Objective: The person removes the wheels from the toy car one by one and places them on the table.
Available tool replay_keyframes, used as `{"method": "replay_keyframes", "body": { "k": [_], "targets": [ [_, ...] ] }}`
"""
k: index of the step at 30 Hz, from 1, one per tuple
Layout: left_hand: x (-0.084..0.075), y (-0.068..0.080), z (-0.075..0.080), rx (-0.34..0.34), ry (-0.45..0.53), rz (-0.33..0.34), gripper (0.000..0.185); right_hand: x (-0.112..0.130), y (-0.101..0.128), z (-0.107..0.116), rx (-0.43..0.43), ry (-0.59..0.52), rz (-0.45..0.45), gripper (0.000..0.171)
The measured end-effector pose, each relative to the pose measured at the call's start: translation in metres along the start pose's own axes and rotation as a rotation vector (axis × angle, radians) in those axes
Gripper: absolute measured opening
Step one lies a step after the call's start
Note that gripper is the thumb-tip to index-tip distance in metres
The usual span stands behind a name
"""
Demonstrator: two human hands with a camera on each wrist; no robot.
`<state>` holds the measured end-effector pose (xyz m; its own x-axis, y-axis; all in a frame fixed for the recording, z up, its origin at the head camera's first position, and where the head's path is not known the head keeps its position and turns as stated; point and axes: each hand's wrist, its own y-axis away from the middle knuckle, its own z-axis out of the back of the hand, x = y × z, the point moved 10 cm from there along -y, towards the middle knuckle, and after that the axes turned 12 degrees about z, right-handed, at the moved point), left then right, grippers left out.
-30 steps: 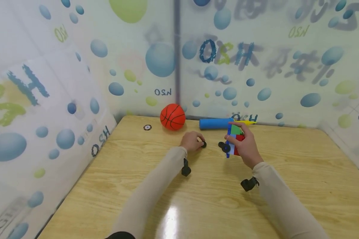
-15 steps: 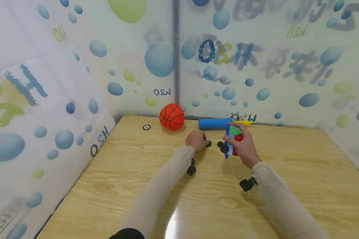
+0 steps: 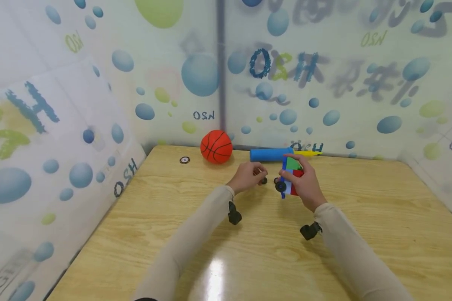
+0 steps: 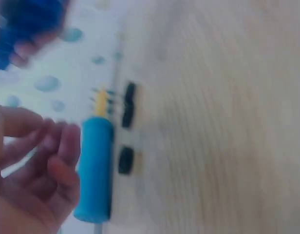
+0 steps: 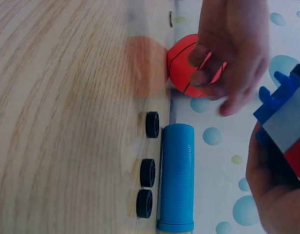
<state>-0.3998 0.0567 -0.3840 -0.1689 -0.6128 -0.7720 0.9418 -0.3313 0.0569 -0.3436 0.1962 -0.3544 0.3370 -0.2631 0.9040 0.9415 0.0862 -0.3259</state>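
Left hand (image 3: 248, 176) has lifted off the tabletop (image 3: 248, 251) and drifted right toward the block car; fingers loosely curled, holding nothing visible. Small black wheel (image 3: 263, 180) lies just beside its fingertips. Right hand (image 3: 305, 184) grips the multicoloured block car (image 3: 291, 177) upright, close by — wheel-fitting looks underway.

A light wooden table (image 3: 354, 234) with a glossy top stands in a corner of bubble-printed walls. At its far edge rest an orange toy basketball (image 3: 216, 146) and, to its right, a blue cylinder (image 3: 269, 154) with a yellow tip lying along the wall. Three small black wheels (image 5: 147, 172) lie just beside the cylinder. A small round disc (image 3: 184, 160) lies left of the ball.
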Motion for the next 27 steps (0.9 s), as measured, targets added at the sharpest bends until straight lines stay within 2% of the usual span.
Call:
{"method": "replay_keyframes", "body": {
  "k": [4, 7, 10, 14, 22, 27],
  "targets": [
    [-0.019, 0.026, -0.004, 0.148, 0.215, -0.093, 0.019, -0.005, -0.001, -0.002, -0.004, -0.051, -0.021, 0.054],
    [-0.031, 0.045, -0.004, 0.196, 0.268, -0.143, 0.025, -0.006, -0.001, -0.006, 0.002, -0.111, -0.030, 0.052],
    [-0.034, 0.056, -0.004, 0.220, 0.281, -0.181, 0.029, -0.003, -0.002, -0.013, 0.006, -0.221, -0.025, 0.051],
    [-0.032, 0.060, -0.006, 0.217, 0.251, -0.204, 0.026, 0.002, -0.004, -0.023, 0.018, -0.339, -0.015, 0.051],
    [-0.039, 0.064, -0.002, 0.133, 0.160, -0.237, 0.017, 0.007, -0.005, -0.035, 0.043, -0.356, 0.021, 0.047],
    [-0.044, 0.067, 0.003, 0.063, 0.148, -0.249, 0.009, 0.008, -0.005, -0.046, 0.075, -0.404, 0.032, 0.045]
  ]
}}
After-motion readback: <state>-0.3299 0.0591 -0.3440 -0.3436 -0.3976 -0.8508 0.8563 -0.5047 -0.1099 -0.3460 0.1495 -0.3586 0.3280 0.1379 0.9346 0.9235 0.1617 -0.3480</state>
